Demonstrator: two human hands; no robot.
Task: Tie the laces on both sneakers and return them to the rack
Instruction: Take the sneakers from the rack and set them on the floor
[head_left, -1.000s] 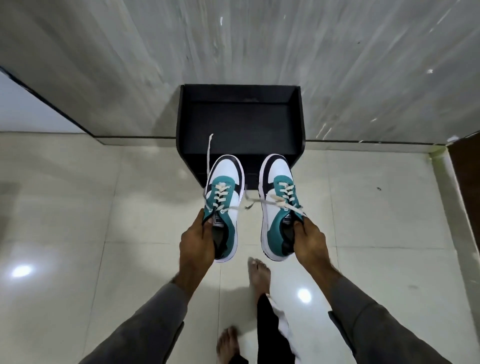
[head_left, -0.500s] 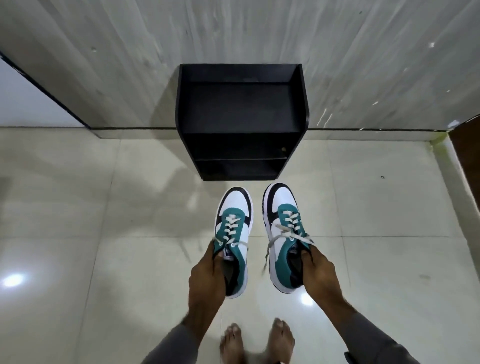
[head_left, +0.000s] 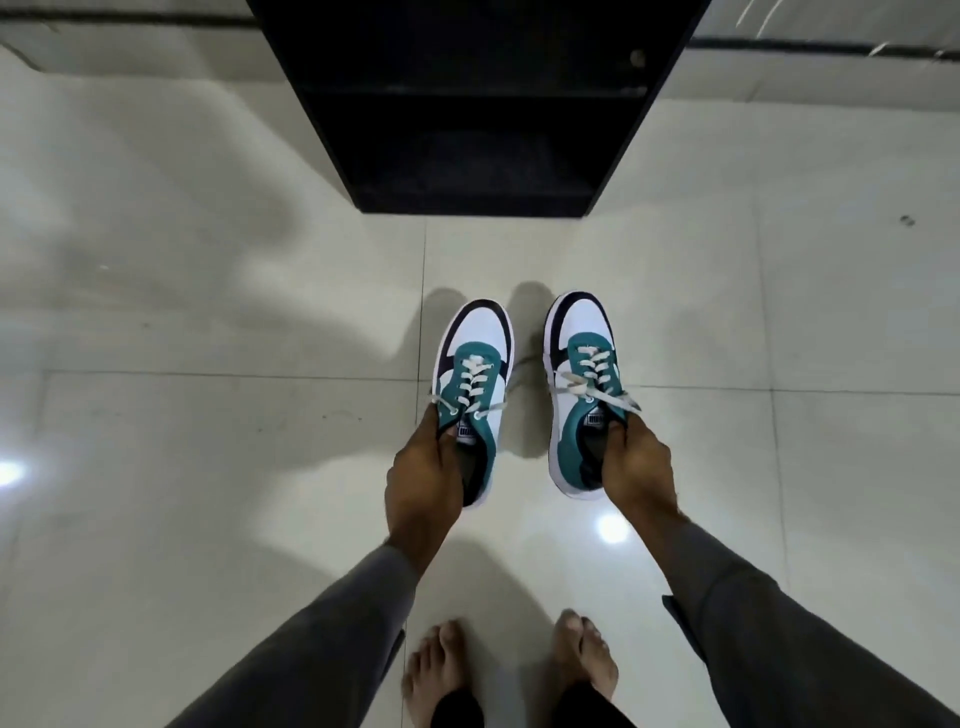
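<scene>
Two white, teal and black sneakers point away from me, low over or on the pale tiled floor. My left hand (head_left: 423, 475) grips the left sneaker (head_left: 475, 364) at its collar, fingers inside the opening. My right hand (head_left: 636, 467) grips the right sneaker (head_left: 582, 343) the same way. Cream laces lie loose and untied across both tongues, their ends trailing over the sides. The black shoe rack (head_left: 467, 104) stands open-fronted ahead of the toes, its shelves dark and bare as far as I can see.
My two bare feet (head_left: 509, 670) stand on the glossy floor just behind the sneakers. A wall base runs behind the rack. Bright light spots reflect on the tiles at the left and near my right wrist.
Both sneakers have come down and back from in front of the rack toward the floor. My view has dropped lower and closer. The grips are unchanged.
</scene>
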